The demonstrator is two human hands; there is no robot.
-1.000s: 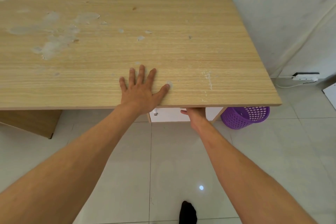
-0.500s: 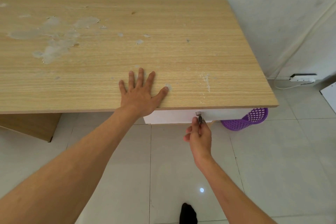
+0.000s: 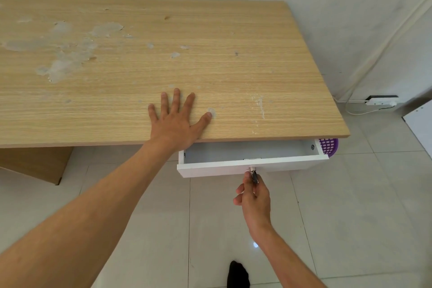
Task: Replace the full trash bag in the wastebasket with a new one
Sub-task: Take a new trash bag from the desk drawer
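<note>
A purple perforated wastebasket [image 3: 329, 146] stands on the floor under the desk's right end, mostly hidden by the desk and drawer. No trash bag shows. My left hand [image 3: 174, 121] lies flat with spread fingers on the wooden desk top [image 3: 210, 54] near its front edge. My right hand [image 3: 253, 196] pinches a small key [image 3: 254, 176] that sits in the lock of the white drawer [image 3: 280, 165]. The drawer stands partly pulled out, and the visible strip of its inside looks bare.
White floor tiles [image 3: 350, 217] spread in front of the desk. A white power strip [image 3: 382, 101] with a cable lies by the wall at right. A white board [image 3: 420, 124] leans at the far right edge. My dark-socked foot [image 3: 238, 275] shows at the bottom.
My right hand came out from under the desk, took the key in the lock and pulled the white drawer outward. My left hand stayed flat on the desk top.
</note>
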